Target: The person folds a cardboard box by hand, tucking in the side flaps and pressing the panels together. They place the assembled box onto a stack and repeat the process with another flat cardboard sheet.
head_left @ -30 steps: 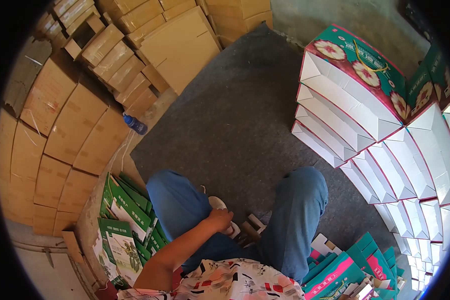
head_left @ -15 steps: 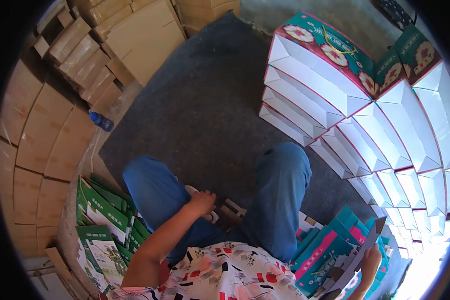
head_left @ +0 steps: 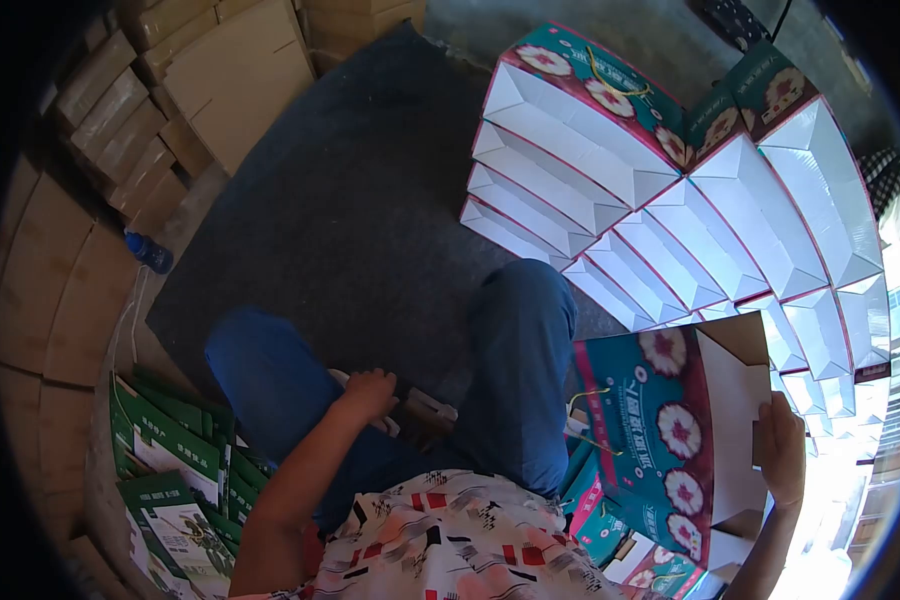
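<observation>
My right hand (head_left: 782, 450) grips the edge of a teal and magenta gift carton (head_left: 660, 425) with a white side panel. It is tilted up beside my right knee, its printed front facing me, with white-and-pink round pictures and a yellow cord handle. The carton's inside is mostly hidden. My left hand (head_left: 368, 392) lies over a pale, shoe-like thing (head_left: 390, 425) between my legs, its fingers loosely bent and holding nothing that I can see. Under the gift carton, more teal and pink cartons (head_left: 595, 525) lie in a pile.
Stacked gift boxes (head_left: 580, 140) with white sides stand at the right. Brown cardboard boxes (head_left: 50, 270) line the left, near a blue bottle (head_left: 150, 252). Green printed cartons (head_left: 175, 460) lie by my left leg. A dark mat (head_left: 340, 200) covers the floor.
My right hand has raised the gift carton from the pile at my right and turned its printed front into view. The view has shifted to the right; my left hand stays between my legs.
</observation>
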`<state>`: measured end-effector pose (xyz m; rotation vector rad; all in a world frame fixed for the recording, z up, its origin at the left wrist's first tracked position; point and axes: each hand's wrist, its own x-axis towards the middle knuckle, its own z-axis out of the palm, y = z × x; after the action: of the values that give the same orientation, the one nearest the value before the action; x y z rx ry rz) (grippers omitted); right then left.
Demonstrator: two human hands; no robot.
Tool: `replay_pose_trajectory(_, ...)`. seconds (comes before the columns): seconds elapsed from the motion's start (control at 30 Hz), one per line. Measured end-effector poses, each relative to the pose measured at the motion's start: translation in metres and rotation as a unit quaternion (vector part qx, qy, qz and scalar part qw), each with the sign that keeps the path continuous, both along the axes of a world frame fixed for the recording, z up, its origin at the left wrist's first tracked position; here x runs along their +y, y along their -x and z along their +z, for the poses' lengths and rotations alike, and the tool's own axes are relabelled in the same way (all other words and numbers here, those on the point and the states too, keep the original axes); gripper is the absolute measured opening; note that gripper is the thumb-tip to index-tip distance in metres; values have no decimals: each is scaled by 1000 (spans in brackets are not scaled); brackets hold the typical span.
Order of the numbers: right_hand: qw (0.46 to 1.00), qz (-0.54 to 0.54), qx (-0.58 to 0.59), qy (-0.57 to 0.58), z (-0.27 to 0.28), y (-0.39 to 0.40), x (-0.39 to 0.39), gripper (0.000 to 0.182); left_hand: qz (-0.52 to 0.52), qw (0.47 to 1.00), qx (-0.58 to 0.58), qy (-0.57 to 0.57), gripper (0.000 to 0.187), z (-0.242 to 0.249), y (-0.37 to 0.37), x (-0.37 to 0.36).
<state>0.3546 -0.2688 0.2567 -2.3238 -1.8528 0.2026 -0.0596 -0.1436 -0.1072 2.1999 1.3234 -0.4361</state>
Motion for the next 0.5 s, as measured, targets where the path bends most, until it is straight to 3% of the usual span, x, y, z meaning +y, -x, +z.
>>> replay_pose_trajectory(0.2, 995, 54, 6, -78, 2, 9, 29, 18, 27, 999, -16, -16, 40, 7, 10, -2)
replay_pose_trajectory(0.33, 989, 20, 38, -138, 30, 10, 43, 21, 43, 999, -13, -10, 38, 12, 13, -4)
replay_pose_trajectory(0.37, 988, -20, 100, -113, 42, 7, 44, 22, 48, 999, -18, -2, 38, 13, 12, -4)
replay_pose_trajectory(0.5, 959, 75, -16, -272, 48, 6, 59, 24, 78, 992, -102, 1, 43, 27, 9, 1)
